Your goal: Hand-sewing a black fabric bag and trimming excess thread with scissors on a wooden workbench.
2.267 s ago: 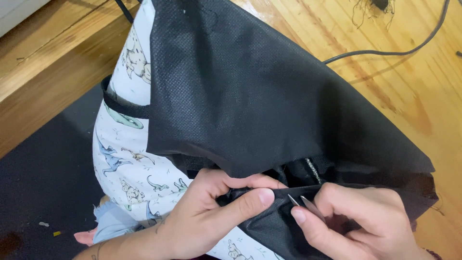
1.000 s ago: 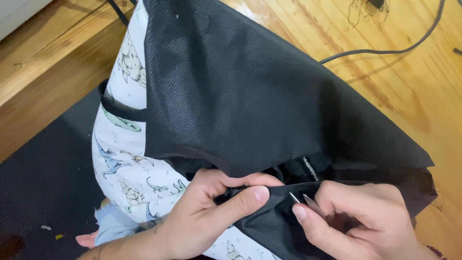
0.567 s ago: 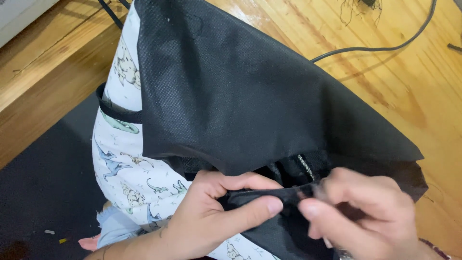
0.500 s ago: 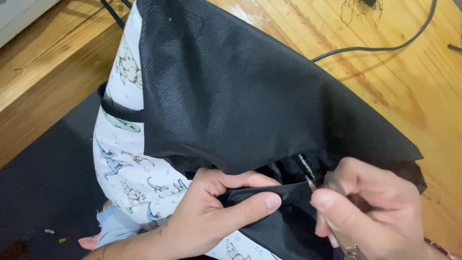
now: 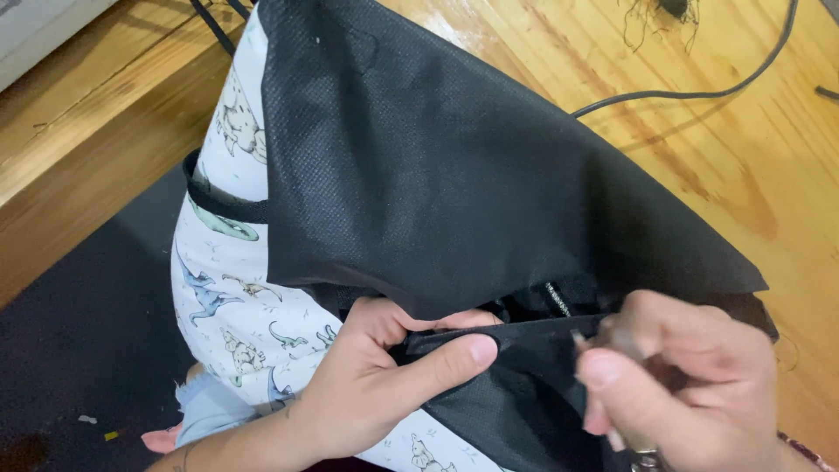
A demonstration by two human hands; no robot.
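Note:
A large sheet of black non-woven fabric (image 5: pixel 454 166) lies over a white cloth printed with dinosaurs (image 5: pixel 229 288). My left hand (image 5: pixel 384 385) pinches a folded black edge strip between thumb and fingers. My right hand (image 5: pixel 690 385) is closed around a small metal tool (image 5: pixel 581 341) whose tip touches the black strip just right of my left thumb. The hand is blurred with motion. A short zipper or metal chain piece (image 5: pixel 557 299) shows in the gap under the black sheet.
The work rests on a wooden surface (image 5: pixel 699 140) with a black cable (image 5: pixel 699 92) curving across the top right. A dark mat (image 5: pixel 79 350) covers the lower left. A black strap (image 5: pixel 223 203) crosses the printed cloth. A tangle of dark thread (image 5: pixel 655 13) lies at the top.
My right hand has turned and shifted right, lifting the metal tool along the black strip. My left hand keeps the same pinch on the fabric edge.

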